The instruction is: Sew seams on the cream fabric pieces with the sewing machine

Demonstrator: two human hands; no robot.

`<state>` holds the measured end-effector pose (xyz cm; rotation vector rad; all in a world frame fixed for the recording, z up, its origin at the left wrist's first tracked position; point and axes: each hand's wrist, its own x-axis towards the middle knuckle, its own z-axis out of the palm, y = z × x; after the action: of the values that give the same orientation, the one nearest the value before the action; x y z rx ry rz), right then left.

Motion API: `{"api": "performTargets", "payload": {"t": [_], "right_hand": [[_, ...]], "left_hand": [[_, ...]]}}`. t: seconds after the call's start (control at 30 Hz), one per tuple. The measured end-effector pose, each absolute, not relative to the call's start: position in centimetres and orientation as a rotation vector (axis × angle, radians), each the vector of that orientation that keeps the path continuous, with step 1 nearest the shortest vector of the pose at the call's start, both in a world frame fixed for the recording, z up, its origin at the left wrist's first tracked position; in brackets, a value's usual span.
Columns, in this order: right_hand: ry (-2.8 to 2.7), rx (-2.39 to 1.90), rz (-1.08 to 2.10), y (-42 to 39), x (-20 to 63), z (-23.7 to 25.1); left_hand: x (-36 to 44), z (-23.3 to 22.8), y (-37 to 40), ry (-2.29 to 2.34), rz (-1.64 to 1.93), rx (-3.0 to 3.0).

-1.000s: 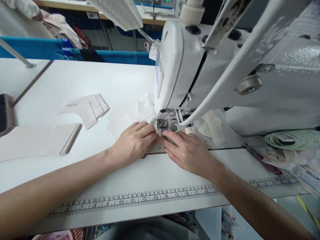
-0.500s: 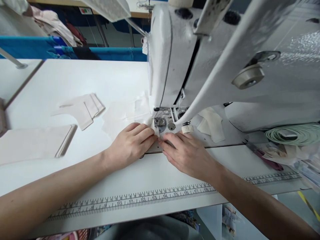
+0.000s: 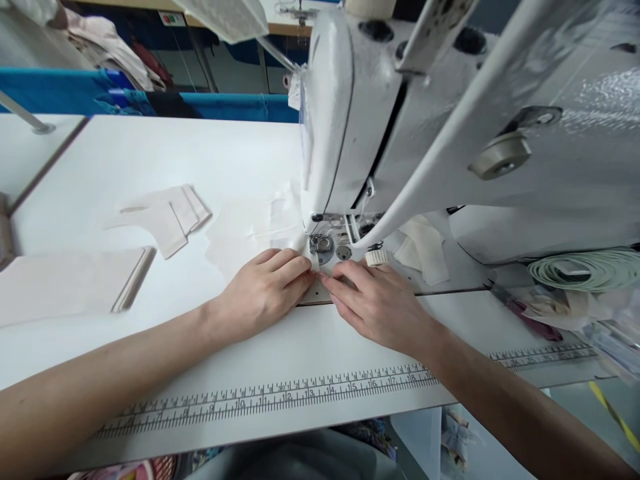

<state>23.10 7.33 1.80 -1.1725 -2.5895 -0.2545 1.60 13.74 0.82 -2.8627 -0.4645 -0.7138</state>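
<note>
A thin white fabric piece (image 3: pixel 240 233) lies left of the sewing machine (image 3: pixel 330 120), its right edge running to the presser foot (image 3: pixel 320 245). My left hand (image 3: pixel 273 287) is closed on that edge, thumb and fingertips pinched together just in front of the foot. Close beside it, my right hand (image 3: pixel 377 303) rests on the machine bed with the index finger stretched to the fabric's edge. The other right-hand fingers are bent and apart, and I see nothing gripped in them. Both sets of fingertips nearly meet. The needle itself is too small to make out.
Cut fabric pieces (image 3: pixel 167 217) and a folded fabric stack (image 3: pixel 75 283) lie on the left. Cream scraps (image 3: pixel 425 250) sit under the machine arm. At the right are a pale green coil (image 3: pixel 590 270) and dark red-handled snips (image 3: pixel 535 320). A printed ruler (image 3: pixel 280 399) runs along the front edge.
The whole view has shifted slightly. My right index finger has straightened a little toward the fabric's edge. The left hand stays pinched at nearly the same spot by the presser foot.
</note>
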Motion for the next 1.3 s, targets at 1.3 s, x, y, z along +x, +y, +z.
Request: {"api": "performTargets", "payload": {"t": [1.3], "right_hand": [[-2.175, -1.566, 0.019, 9.7, 23.7, 1.2]], "left_hand": [[1.5, 0.7, 14.5, -0.677, -0.595, -2.900]]}}
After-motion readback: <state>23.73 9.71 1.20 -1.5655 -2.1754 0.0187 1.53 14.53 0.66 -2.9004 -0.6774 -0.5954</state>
